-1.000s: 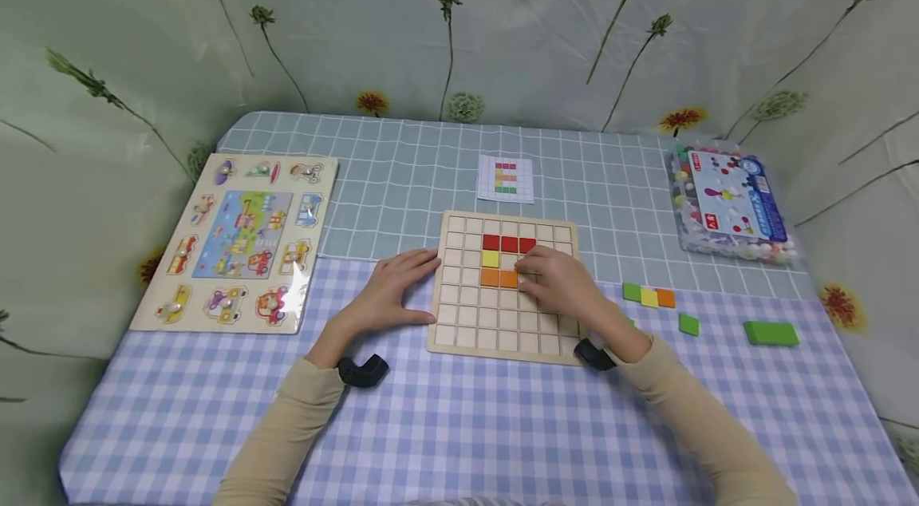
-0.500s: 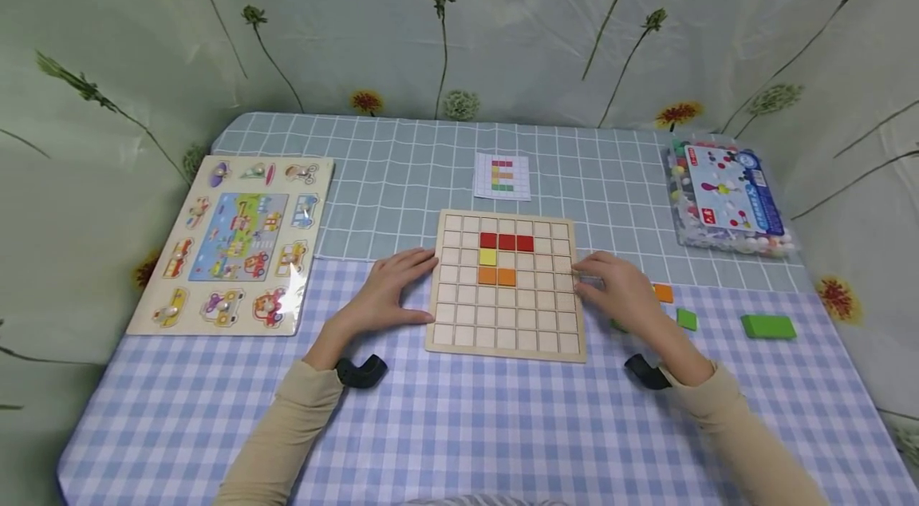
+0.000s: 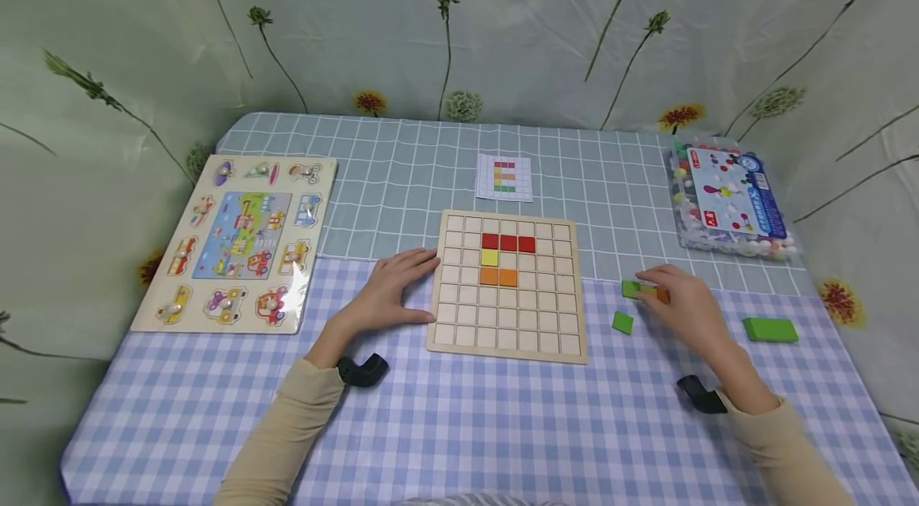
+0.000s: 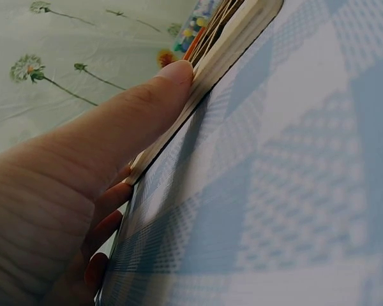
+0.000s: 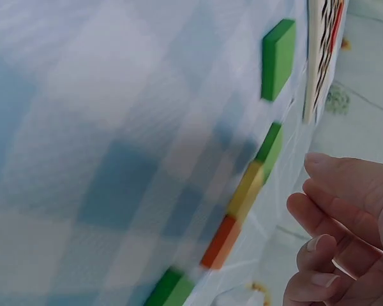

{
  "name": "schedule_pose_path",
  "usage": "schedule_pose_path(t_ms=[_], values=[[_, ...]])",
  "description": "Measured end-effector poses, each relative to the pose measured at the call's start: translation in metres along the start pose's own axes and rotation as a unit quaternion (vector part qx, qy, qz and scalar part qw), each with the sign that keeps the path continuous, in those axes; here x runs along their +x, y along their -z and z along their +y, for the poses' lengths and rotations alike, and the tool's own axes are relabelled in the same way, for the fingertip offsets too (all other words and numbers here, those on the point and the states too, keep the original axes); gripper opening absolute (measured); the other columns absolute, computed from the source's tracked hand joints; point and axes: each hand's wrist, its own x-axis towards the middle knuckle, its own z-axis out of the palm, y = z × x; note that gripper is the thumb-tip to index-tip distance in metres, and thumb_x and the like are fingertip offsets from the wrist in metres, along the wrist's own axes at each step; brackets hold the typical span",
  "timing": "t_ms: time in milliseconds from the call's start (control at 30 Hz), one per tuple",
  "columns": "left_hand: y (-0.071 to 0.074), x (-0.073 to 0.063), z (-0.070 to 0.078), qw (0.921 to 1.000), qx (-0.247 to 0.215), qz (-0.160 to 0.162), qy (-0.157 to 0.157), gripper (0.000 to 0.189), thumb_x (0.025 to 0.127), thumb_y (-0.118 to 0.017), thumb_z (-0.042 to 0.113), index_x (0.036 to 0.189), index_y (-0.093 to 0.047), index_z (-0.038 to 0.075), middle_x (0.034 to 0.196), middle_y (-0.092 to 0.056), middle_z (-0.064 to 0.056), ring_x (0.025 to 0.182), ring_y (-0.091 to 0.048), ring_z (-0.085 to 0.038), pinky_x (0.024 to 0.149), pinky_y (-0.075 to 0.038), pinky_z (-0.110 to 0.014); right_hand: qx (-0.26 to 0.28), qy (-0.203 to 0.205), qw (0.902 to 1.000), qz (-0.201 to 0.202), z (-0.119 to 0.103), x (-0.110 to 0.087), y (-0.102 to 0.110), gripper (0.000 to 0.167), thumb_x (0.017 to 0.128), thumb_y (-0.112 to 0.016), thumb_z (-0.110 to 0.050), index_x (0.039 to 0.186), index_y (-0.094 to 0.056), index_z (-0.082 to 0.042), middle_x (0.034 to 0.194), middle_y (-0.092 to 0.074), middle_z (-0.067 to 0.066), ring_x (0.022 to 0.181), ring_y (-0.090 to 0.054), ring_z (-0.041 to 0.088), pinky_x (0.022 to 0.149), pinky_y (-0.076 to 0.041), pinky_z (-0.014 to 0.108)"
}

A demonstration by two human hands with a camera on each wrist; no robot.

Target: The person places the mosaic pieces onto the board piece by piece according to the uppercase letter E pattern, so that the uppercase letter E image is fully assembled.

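Observation:
My left hand (image 3: 391, 294) rests against the left edge of a wooden grid board (image 3: 467, 314), thumb and fingers extended along it; in the left wrist view the thumb (image 4: 140, 105) touches the rim. Three red tiles (image 3: 508, 243), a yellow tile (image 3: 490, 258) and two orange tiles (image 3: 498, 277) sit in its cells. Over a row of loose tiles right of the board hovers my right hand (image 3: 682, 306), fingers loosely bent. The right wrist view shows it apart from the green (image 5: 269, 150), yellow (image 5: 246, 191) and orange (image 5: 221, 242) tiles, holding nothing.
One green tile (image 3: 622, 322) lies beside the board, and a green block (image 3: 771, 330) farther right. A printed pattern card (image 3: 504, 177) lies behind the board. A picture puzzle (image 3: 316, 179) stands left; a clear box of colourful beads (image 3: 735, 199) sits back right.
My right hand has moved from the board's middle out to the right, over the loose tiles. The left hand has stayed at the board's edge, and the tiles on the board look the same.

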Motion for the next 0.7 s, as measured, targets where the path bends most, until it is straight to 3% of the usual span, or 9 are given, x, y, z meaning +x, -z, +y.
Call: schedule_pose_path(t_ms=[100, 300, 700], values=[[0.0, 0.0, 0.0, 1.0, 0.001, 0.001, 0.002, 0.088, 0.069, -0.079, 0.043, 0.142, -0.042, 0.01, 0.149, -0.04, -0.009, 0.14, -0.032, -0.029, 0.102, -0.028, -0.053, -0.001, -0.019, 0.9996, -0.019, 0.007, -0.004, 0.004, 0.03, 0.079, -0.071, -0.006, 0.107, -0.067, 0.003, 0.104, -0.065, 0.022, 0.083, -0.062, 0.036, 0.069, -0.049, 0.048], [0.001, 0.0, -0.001, 1.0, 0.0, -0.001, 0.007, 0.088, 0.069, -0.079, 0.043, 0.142, -0.042, 0.01, 0.15, -0.039, -0.008, 0.14, -0.032, -0.029, 0.102, -0.028, -0.053, -0.015, -0.04, 0.9984, -0.037, 0.017, -0.008, 0.006, 0.033, 0.079, -0.07, -0.006, 0.11, -0.066, 0.003, 0.105, -0.065, 0.023, 0.063, -0.049, 0.017, 0.053, -0.035, 0.025], [0.0, 0.0, 0.001, 1.0, -0.006, -0.002, 0.005, 0.088, 0.069, -0.079, 0.043, 0.142, -0.041, 0.011, 0.15, -0.039, -0.009, 0.14, -0.032, -0.03, 0.102, -0.027, -0.054, -0.018, -0.076, 0.994, -0.077, 0.029, -0.012, 0.005, 0.034, 0.08, -0.069, -0.007, 0.112, -0.064, 0.004, 0.106, -0.063, 0.025, 0.067, -0.049, 0.02, 0.055, -0.037, 0.025]])
